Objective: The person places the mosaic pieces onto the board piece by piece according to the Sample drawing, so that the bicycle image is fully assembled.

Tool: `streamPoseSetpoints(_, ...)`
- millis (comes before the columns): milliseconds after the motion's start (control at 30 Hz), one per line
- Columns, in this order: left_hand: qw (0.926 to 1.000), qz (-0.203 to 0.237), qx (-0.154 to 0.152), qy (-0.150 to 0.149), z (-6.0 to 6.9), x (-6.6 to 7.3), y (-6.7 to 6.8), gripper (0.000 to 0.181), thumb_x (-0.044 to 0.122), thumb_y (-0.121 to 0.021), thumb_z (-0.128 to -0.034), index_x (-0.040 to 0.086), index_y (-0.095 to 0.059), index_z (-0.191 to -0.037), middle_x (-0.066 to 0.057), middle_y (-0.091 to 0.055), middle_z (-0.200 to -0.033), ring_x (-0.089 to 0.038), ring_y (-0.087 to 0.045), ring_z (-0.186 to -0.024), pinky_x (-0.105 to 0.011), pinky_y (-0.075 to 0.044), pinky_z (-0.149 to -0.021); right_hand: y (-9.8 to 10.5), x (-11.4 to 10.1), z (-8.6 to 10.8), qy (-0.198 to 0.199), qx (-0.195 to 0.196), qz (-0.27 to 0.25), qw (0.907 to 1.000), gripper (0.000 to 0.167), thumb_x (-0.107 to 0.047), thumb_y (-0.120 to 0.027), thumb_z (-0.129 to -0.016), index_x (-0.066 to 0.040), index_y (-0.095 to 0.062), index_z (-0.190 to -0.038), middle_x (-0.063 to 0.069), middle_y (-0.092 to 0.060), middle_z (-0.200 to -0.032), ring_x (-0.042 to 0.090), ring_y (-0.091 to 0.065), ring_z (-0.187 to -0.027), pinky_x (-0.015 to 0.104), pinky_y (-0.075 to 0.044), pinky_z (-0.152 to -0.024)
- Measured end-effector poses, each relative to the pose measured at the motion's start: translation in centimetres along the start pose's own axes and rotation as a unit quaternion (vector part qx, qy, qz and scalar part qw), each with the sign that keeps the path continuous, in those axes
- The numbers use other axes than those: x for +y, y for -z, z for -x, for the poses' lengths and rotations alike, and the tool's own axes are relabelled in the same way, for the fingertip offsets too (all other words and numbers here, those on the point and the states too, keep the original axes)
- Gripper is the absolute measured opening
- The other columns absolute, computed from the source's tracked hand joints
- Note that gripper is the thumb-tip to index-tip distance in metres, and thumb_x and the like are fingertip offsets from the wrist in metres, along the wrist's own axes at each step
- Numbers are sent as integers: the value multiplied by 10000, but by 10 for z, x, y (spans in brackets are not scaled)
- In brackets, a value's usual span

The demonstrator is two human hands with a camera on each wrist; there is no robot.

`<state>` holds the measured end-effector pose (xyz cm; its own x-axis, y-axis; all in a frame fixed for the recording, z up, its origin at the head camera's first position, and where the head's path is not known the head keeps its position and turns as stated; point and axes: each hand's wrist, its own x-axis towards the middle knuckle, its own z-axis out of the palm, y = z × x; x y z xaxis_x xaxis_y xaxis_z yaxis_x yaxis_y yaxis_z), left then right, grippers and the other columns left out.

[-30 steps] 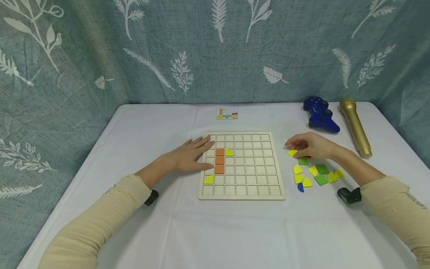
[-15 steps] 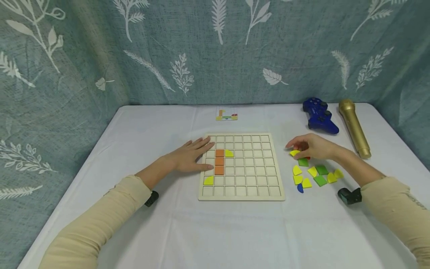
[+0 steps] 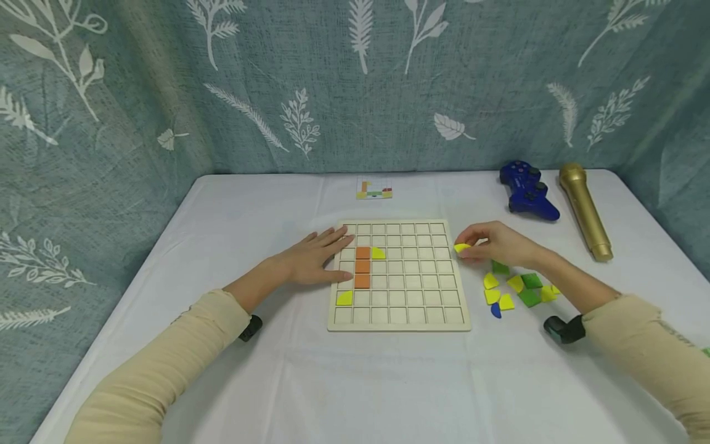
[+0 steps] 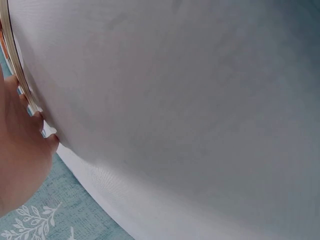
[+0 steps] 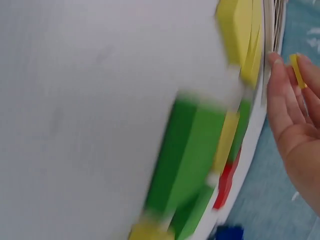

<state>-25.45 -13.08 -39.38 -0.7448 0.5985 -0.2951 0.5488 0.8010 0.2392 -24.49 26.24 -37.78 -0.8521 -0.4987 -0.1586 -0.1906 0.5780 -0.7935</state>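
1. Left hand: laid flat at the left side of the grid board, fingers straight and spread, thumb apart and tip over the board. Holds nothing.
2. Right hand: pinches a yellow quarter-round piece between thumb and fingers. Right wrist view shows it near edge-on.
3. Held piece sits just beside the board's right edge, toward the far half. Can't tell if it touches the board.
4. On the board: three orange squares stacked in the second column from the left. One yellow piece right of the top orange. Another yellow piece in the leftmost column, one row nearer the person than the lowest orange.
5. Loose parts right of the board, under and near the right forearm: green pieces, yellow quarter-rounds, one blue piece. Right wrist view adds a red piece; that view is blurred.
6. Small pattern card lies flat beyond the board.
7. Far right: blue game controller, gold microphone-shaped object beside it.
8. All on a white-covered counter; teal leaf-print curtain behind.
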Motion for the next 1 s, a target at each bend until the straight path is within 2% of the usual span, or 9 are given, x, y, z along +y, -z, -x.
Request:
streamPoseSetpoints(167, 10000, 25, -8, 9, 0, -1, -2, 887, 721, -396, -879, 249, -55, -1549, 34, 41, -1587, -207, 41, -1438, -434, -1, -1147, -15, -12, -6, -91, -295, -639, 9975, 307, -105, -630, -932, 49, -615, -1198, 136, -664, -1060, 217, -650, -902, 307, -540, -768)
streamPoseSetpoints(333, 10000, 48, -30, 19, 0, -2, -3, 891, 729, -393, -875, 253, -53, -1547, 40, 47, -1586, -201, 42, -1438, -434, 0, -1147, -31, -24, -13, -228, -688, -1039, 9919, 331, -83, -647, -917, 50, -577, -1211, 133, -685, -986, 220, -653, -851, 304, -539, -754)
streamPoseSetpoints(533, 10000, 63, -24, 14, 0, -2, -4, 904, 752, -375, -861, 264, -45, -1547, 49, 54, -1585, -192, 48, -1437, -430, 1, -1148, -54, -41, -19, -252, -797, -1109, 9903, 235, -72, -679, -891, 16, -595, -1092, 75, -660, -889, 187, -614, -741, 275, -534, -695)
streamPoseSetpoints(700, 10000, 27, -13, 14, -2, -4, -5, 916, 774, -353, -849, 271, -38, -1546, 54, 60, -1583, -186, 55, -1436, -427, 6, -1147, -70, -53, -23, -10, -991, -831, 9916, 266, -91, -689, -885, -21, -629, -1134, 56, -662, -868, 185, -545, -740, 275, -469, -711)
streamPoseSetpoints(867, 10000, 6, -26, 54, -3, -3, -3, 906, 758, -374, -857, 270, -44, -1546, 61, 61, -1582, -181, 54, -1436, -424, 5, -1148, -83, -63, -27, 179, -1072, -906, 9899, 289, -95, -683, -890, -2, -578, -1143, 75, -684, -837, 185, -598, -734, 286, -504, -725)
streamPoseSetpoints(1000, 9999, -28, -51, 87, -3, -1, -2, 898, 738, -391, -868, 258, -51, -1548, 55, 59, -1584, -191, 45, -1438, -435, -2, -1148, -92, -70, -30, 307, -1160, -1121, 9864, 240, -74, -651, -912, 30, -621, -1125, 99, -680, -836, 183, -632, -720, 298, -540, -701)
